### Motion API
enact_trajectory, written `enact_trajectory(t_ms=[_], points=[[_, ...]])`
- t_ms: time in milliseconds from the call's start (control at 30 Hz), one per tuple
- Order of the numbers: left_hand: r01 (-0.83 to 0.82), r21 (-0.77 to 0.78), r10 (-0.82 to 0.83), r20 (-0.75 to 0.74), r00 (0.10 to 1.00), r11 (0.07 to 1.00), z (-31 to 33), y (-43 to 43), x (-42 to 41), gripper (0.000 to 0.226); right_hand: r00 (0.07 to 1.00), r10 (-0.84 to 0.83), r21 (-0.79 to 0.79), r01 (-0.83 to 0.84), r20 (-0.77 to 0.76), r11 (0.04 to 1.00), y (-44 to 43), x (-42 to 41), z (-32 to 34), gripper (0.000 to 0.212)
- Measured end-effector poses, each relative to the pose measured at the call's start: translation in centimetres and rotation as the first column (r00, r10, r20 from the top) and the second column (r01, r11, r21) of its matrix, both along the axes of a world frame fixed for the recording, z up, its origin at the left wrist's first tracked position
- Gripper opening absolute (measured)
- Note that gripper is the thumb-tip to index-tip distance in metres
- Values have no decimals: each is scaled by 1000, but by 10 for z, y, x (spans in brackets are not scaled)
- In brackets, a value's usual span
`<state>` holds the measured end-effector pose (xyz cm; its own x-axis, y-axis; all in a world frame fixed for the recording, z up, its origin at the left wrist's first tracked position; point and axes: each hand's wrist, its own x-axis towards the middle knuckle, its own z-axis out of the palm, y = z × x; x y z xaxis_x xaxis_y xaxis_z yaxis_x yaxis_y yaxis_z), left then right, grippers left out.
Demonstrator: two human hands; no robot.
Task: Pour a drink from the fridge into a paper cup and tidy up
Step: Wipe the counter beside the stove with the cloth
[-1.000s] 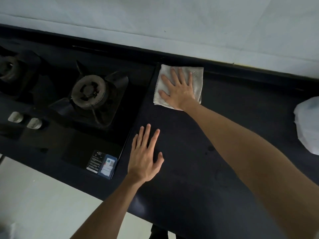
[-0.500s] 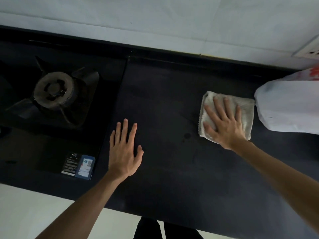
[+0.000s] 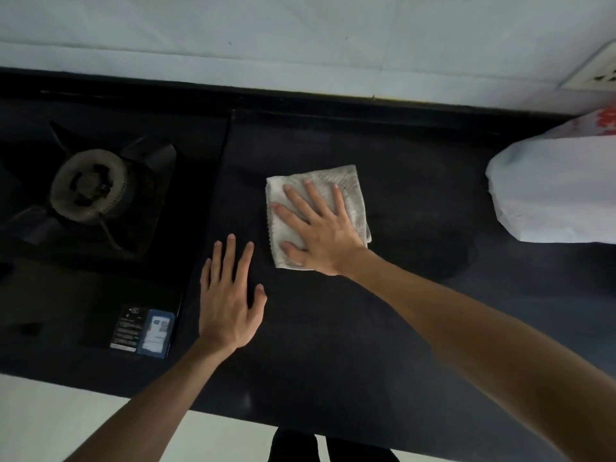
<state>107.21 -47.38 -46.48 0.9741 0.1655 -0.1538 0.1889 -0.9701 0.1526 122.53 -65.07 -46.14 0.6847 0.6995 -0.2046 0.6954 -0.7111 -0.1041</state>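
Observation:
A folded white cloth (image 3: 350, 191) lies flat on the dark countertop (image 3: 333, 328), just right of the stove's edge. My right hand (image 3: 320, 228) presses on it with straight, spread fingers. My left hand (image 3: 230, 301) rests flat on the bare countertop a little nearer to me, fingers straight and holding nothing. No cup, drink or fridge is in view.
A black gas stove (image 3: 86, 191) with one burner fills the left side, with a label (image 3: 143, 331) near its front corner. A white plastic bag (image 3: 560, 188) sits at the right edge. A wall socket (image 3: 596, 75) is at the upper right. The counter's front edge runs below my forearms.
My right hand has slid the cloth from beside the white bag leftward to the counter's middle, near the stove edge. My left hand stays flat in about the same place.

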Motion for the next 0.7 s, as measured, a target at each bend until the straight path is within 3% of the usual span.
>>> enact_trajectory(t_ms=[200, 300, 433, 700], points=[[-2, 15, 2, -1, 1000, 1000, -1, -3, 1, 71, 948, -318, -35, 319, 36, 947, -156, -44, 1, 72], [-12, 0, 12, 4, 1000, 1000, 1, -6, 2, 73, 925, -378, -88, 379, 29, 921, -190, -72, 5, 72], [-16, 5, 16, -6, 1000, 1000, 2, -7, 2, 74, 932, -362, -119, 362, 17, 925, -140, -69, 5, 75], [5, -4, -5, 8, 1000, 1000, 1, -1, 0, 66, 998, -40, -33, 39, -38, 999, 38, -63, 9, 76]])
